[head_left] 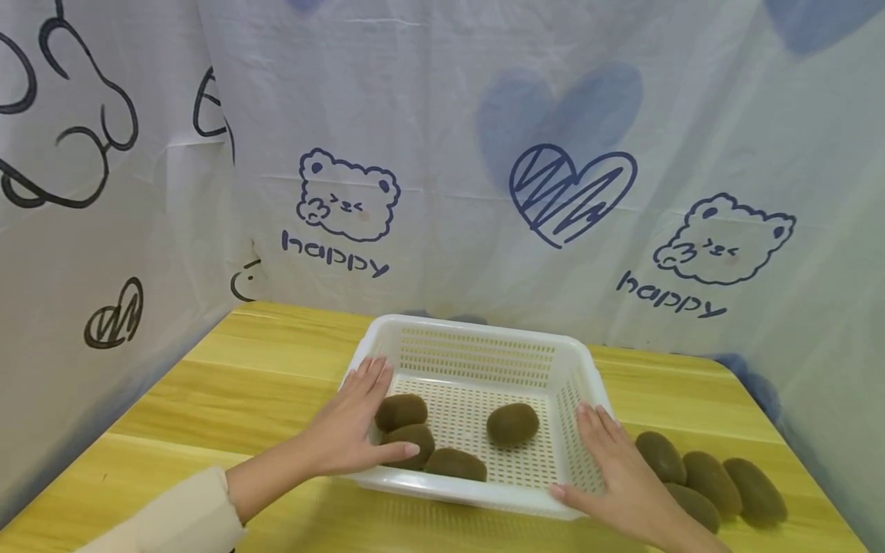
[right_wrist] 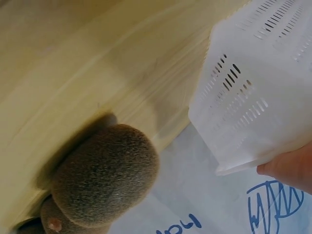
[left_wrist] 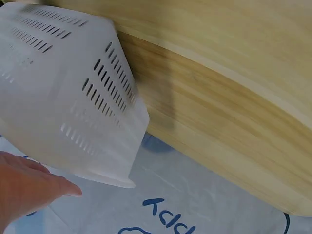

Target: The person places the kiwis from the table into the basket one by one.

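Observation:
A white perforated plastic basket point(head_left: 477, 326) sits on the wooden table. Inside it, three brown kiwis point(head_left: 456, 464) cluster at the left, and a single kiwi point(head_left: 512, 425) lies apart toward the right. My left hand point(head_left: 349, 430) rests on the basket's left rim with straight fingers, its thumb stretched over the near-left kiwis. On the opposite rim lies my right hand point(head_left: 622, 476), fingers also extended and thumb at the near right corner. Both wrist views show the basket's outer wall point(left_wrist: 53, 97) with fingertips right at its rim. Neither hand holds a kiwi.
Several more kiwis point(head_left: 712, 482) lie on the table just right of the basket, close to my right hand. Behind the table point(head_left: 228, 369) hangs a pale cloth point(head_left: 449, 253) with bear and heart drawings. Another cloth point(head_left: 166, 246) hangs along the left side.

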